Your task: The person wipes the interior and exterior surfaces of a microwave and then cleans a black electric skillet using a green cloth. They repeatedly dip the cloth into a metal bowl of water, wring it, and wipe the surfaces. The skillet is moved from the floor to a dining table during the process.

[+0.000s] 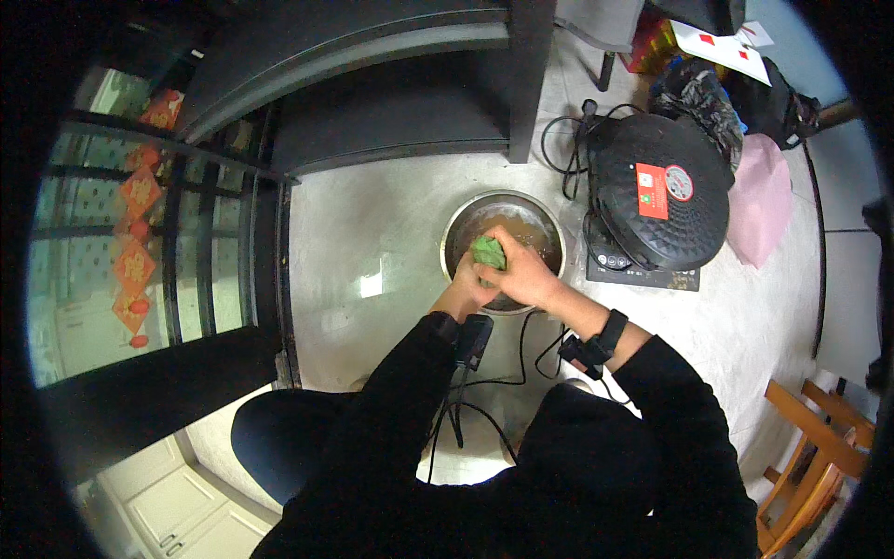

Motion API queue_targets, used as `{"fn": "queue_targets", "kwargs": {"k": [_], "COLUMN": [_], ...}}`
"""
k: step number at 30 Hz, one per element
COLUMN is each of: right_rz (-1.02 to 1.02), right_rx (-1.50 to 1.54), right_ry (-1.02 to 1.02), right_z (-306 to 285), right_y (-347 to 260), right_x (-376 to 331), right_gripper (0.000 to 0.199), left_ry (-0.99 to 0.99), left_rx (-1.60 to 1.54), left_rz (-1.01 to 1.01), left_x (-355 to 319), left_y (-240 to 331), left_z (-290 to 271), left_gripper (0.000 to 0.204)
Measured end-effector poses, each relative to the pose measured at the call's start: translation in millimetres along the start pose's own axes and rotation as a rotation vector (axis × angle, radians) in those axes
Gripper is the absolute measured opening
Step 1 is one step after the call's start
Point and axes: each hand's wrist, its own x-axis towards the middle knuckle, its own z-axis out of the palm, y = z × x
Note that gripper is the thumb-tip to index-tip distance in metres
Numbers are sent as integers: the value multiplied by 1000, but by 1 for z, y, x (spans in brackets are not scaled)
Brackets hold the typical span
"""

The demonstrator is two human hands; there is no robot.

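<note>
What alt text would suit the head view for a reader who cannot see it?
Both hands, left hand and right hand, squeeze a green cloth over a metal basin on a pale floor. A round black electric cooker sits to the basin's right, a wooden chair further right.

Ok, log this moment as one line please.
hands: left hand and right hand both grip green cloth | where: over metal basin | nearby: black round appliance
</note>
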Motion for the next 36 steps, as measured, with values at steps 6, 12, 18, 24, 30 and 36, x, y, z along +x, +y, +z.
{"fn": "queue_targets", "kwargs": {"k": [6, 12, 18, 24, 30, 36], "right_rz": [119, 291, 107, 167, -24, 280], "right_rx": [-229, -498, -772, -571, 320, 490], "right_ry": [195, 76, -5, -313, -686, -176], "right_z": [12, 0, 19, 5, -27, -13], "right_y": [33, 58, 91, 64, 26, 43], "right_x": [12, 43, 37, 52, 40, 34], "right_gripper": [46, 42, 41, 41, 42, 55], "left_ry": [265, 462, 383, 306, 171, 262], "left_rx": [-175, -135, -9, -150, -419, -361], "left_rz": [-156, -123, -132, -189, -157, -159], "left_x": [11, -4, -14, -20, -17, -35], "left_y": [-5, 3, 0, 4, 20, 24], "left_z": [19, 21, 13, 24, 13, 44], "left_gripper": [31, 34, 41, 41, 30, 22]}}
